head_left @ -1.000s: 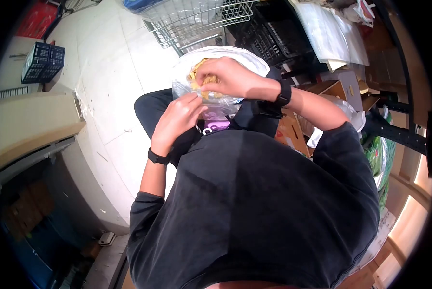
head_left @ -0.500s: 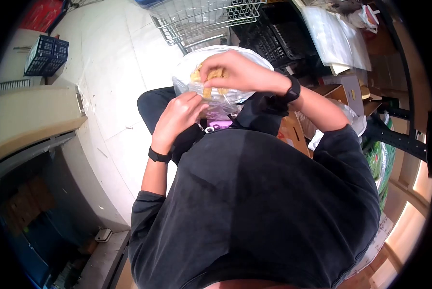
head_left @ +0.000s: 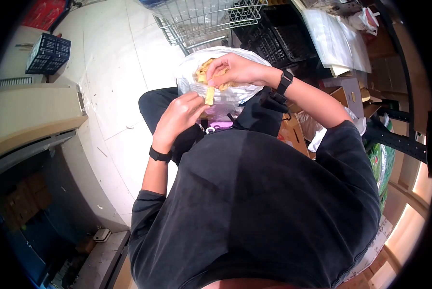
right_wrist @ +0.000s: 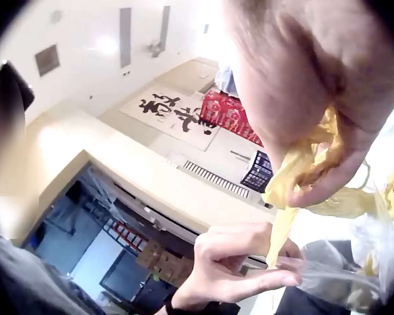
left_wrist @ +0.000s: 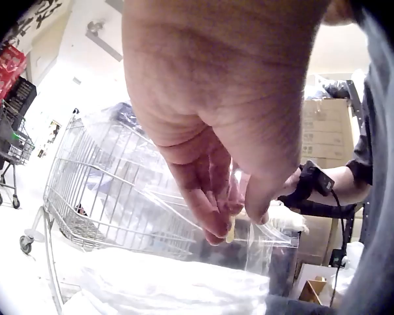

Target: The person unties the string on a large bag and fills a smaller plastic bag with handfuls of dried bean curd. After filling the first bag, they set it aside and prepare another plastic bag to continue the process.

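Note:
My right hand [head_left: 235,70] holds a bunch of thin, wrinkled yellow strips [right_wrist: 308,161] in its curled fingers. One flat strip [head_left: 209,95] hangs from its fingertips down to my left hand [head_left: 180,115]. Between thumb and fingers, the left hand pinches the edge of a clear plastic bag [right_wrist: 341,279]; the strip's lower end overlaps those fingers in the right wrist view. Below both hands a white plastic sack [head_left: 189,65] lies open over the lap, with more yellow strips [head_left: 201,71] inside. The left palm hides part of the clear bag in the left wrist view.
A wire shopping cart [head_left: 211,24] stands just beyond the sack, beside black crates [head_left: 283,41]. Clear plastic sheets [head_left: 334,38] and cardboard boxes [head_left: 295,132] sit on the right. At the left are a dark blue crate [head_left: 47,54] and a cream counter [head_left: 33,115].
Blurred in motion half a second ago, my right hand has steadied over the sack. A flat yellow strip now points down from its fingertips toward the left hand, which has stayed nearly in place.

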A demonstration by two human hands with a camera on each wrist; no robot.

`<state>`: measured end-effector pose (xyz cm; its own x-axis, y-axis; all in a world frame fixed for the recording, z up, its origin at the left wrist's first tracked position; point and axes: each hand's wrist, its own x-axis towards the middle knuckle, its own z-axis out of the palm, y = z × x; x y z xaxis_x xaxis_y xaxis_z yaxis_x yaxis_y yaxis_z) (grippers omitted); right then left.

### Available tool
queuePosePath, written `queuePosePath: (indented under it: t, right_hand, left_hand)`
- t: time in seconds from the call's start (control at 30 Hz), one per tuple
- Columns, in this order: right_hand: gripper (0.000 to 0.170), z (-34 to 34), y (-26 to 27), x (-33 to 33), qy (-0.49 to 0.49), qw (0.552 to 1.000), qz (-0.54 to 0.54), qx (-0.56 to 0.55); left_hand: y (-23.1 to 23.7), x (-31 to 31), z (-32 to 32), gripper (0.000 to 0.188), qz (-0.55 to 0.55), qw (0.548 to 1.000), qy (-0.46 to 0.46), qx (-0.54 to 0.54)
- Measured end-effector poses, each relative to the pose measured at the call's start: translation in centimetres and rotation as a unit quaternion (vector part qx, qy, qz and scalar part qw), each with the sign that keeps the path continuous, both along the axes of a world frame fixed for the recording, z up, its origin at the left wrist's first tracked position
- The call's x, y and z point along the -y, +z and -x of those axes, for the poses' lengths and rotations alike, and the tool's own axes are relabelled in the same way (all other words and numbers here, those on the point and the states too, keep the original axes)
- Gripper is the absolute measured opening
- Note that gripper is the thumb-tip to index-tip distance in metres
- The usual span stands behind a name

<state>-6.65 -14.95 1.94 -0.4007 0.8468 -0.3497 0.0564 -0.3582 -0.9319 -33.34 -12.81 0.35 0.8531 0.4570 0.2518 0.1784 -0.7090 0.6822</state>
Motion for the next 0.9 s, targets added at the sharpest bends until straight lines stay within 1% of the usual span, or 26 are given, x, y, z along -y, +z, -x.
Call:
queuePosePath:
  t: [0.07,0.1,0.17,0.2,0.27,0.3,0.37,0.43,0.47,0.5,0.53,0.57,0.63,0.67,0.73,0.8,0.83,0.9]
  right_hand:
    - [0.019,0.2,-0.1,-0.4,0.028,0.987,-0.119,0.106]
    - [0.019,0.3,-0.1,-0.5,0.027,0.987,-0.12,0.106]
    - [0.018,0.7,-0.1,-0.6,0.055,0.974,-0.158,0.155]
    - [0.018,0.6,-0.1,-0.7,0.053,0.974,-0.159,0.155]
    - [0.019,0.2,0.0,-1.4,0.031,0.995,-0.021,0.098]
    - [0.019,0.0,-0.2,-1.6,0.031,0.994,-0.023,0.097]
    - [0.017,-0.3,-0.5,-1.9,0.015,0.998,0.03,0.057]
    - [0.017,0.0,-0.5,-1.6,0.008,0.997,0.012,0.072]
    - [0.017,0.3,-0.3,-1.3,0.02,0.99,-0.092,0.109]
    - [0.018,0.6,-0.3,-1.0,0.031,0.97,-0.194,0.145]
    - [0.019,1.1,-0.8,-0.9,0.04,0.954,-0.241,0.174]
    - [0.019,1.7,-0.7,-0.8,0.039,0.954,-0.24,0.175]
    - [0.017,3.0,-0.6,-0.2,0.044,0.904,-0.34,0.254]
    - [0.018,3.5,-0.2,0.1,0.055,0.895,-0.347,0.274]
    - [0.018,4.0,-0.8,0.2,0.065,0.892,-0.356,0.271]
    - [0.018,4.4,-0.4,0.6,0.094,0.888,-0.36,0.272]
    - [0.018,4.3,-0.2,0.7,0.093,0.888,-0.36,0.272]
    - [0.025,4.1,0.7,0.9,0.12,0.893,-0.356,0.249]
  left_hand:
    - [0.2,0.1,-0.1,0.017,0.004,1.0,0.0,0.001]
    - [0.1,0.1,-0.2,0.017,0.002,1.0,-0.002,0.002]
    - [0.3,0.1,-0.3,0.017,0.001,1.0,-0.006,0.003]
    - [0.4,0.0,-0.3,0.018,0.002,1.0,-0.015,0.004]
    - [0.6,0.0,-0.3,0.018,0.002,1.0,-0.023,0.006]
    - [0.6,0.1,-0.3,0.019,0.005,1.0,-0.023,0.004]
    - [0.6,0.1,-0.2,0.02,0.007,1.0,-0.023,0.003]
    - [0.5,0.1,-0.2,0.02,0.003,1.0,-0.022,0.002]
    - [0.6,0.1,-0.3,0.02,0.003,1.0,-0.022,0.002]
    - [0.7,0.2,-0.4,0.021,0.0,1.0,-0.019,0.001]
    - [0.7,0.2,-0.5,0.021,-0.003,1.0,-0.018,0.0]
    - [0.7,0.2,-0.6,0.021,-0.003,1.0,-0.019,0.001]
    - [0.5,0.1,-0.6,0.021,0.002,1.0,-0.012,0.001]
    - [0.4,0.1,-0.7,0.021,0.001,1.0,-0.015,0.0]
    - [0.2,0.1,-0.9,0.02,-0.014,1.0,-0.014,0.02]
    - [0.7,0.2,-0.9,0.02,-0.011,1.0,-0.012,0.017]
    - [0.8,0.2,-0.9,0.019,-0.008,1.0,-0.007,0.014]
    - [0.8,0.2,-0.7,0.02,-0.006,1.0,-0.005,0.009]
